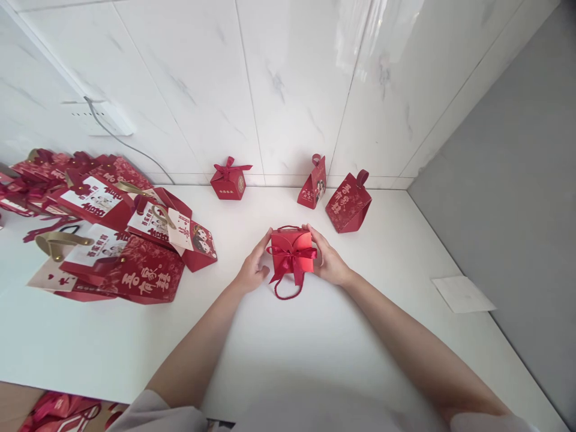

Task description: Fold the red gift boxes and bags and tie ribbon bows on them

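Note:
A small red gift box (291, 247) with a red ribbon bow and a thin cord handle stands on the white table (315, 336) in front of me. My left hand (252, 269) presses against its left side, fingers curled round the edge. My right hand (327, 259) holds its right side the same way. The ribbon tails and a cord loop hang down over the box's front.
A heap of flat red gift bags and cards (103, 234) lies at the left. A finished ribboned box (229, 180) and two folded red boxes (314, 185) (350, 203) stand by the tiled wall. A white paper (462, 294) lies on the grey floor at right.

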Action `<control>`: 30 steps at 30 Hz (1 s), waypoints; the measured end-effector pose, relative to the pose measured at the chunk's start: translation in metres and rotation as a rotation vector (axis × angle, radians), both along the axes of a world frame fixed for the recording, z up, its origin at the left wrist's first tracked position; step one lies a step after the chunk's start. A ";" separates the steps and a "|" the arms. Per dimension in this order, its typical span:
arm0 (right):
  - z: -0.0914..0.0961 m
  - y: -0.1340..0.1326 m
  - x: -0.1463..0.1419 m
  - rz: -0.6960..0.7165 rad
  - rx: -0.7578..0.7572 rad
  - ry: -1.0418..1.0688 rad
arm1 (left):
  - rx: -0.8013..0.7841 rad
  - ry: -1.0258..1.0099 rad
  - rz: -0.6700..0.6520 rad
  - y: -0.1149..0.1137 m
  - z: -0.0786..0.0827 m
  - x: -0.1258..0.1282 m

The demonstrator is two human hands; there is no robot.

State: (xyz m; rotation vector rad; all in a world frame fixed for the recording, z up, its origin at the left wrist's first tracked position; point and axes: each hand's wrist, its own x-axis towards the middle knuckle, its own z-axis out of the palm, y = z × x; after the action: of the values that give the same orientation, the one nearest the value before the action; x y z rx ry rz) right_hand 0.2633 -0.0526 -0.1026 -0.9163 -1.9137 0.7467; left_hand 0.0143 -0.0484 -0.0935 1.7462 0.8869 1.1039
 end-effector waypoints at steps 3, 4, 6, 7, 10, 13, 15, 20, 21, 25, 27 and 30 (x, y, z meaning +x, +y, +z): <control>0.003 -0.001 0.000 -0.001 0.012 -0.038 | -0.006 -0.058 0.061 -0.002 0.006 -0.006; 0.003 -0.001 0.000 -0.002 0.022 -0.048 | 0.012 -0.080 0.097 -0.004 0.009 -0.008; 0.004 -0.002 -0.001 -0.005 0.048 -0.069 | 0.079 -0.055 0.161 -0.009 0.019 -0.011; 0.004 -0.003 -0.002 -0.007 0.062 -0.079 | 0.121 -0.008 0.186 -0.012 0.024 -0.012; 0.004 -0.004 -0.005 -0.005 0.101 -0.103 | 0.200 0.154 0.209 -0.019 0.039 -0.012; 0.005 -0.005 -0.006 -0.002 0.132 -0.127 | 0.209 0.187 0.207 -0.020 0.046 -0.011; 0.005 -0.005 -0.006 0.001 0.146 -0.140 | 0.213 0.179 0.202 -0.019 0.048 -0.011; 0.003 -0.004 -0.008 0.011 0.177 -0.166 | 0.194 0.176 0.214 -0.018 0.048 -0.011; 0.003 -0.004 -0.009 0.012 0.180 -0.171 | 0.181 0.169 0.215 -0.019 0.049 -0.010; 0.002 -0.004 -0.010 0.015 0.182 -0.180 | 0.040 0.113 0.213 -0.025 0.053 -0.007; 0.001 -0.004 -0.010 0.016 0.177 -0.181 | -0.049 0.098 0.249 -0.027 0.053 -0.004; 0.001 -0.004 -0.009 0.010 0.175 -0.179 | -0.116 0.103 0.320 -0.026 0.049 -0.002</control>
State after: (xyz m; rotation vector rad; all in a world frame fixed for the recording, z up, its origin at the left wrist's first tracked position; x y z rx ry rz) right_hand 0.2541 -0.0562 -0.1020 -0.8892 -2.1048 0.5072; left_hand 0.0124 -0.0744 -0.0442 1.6125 1.3027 1.1463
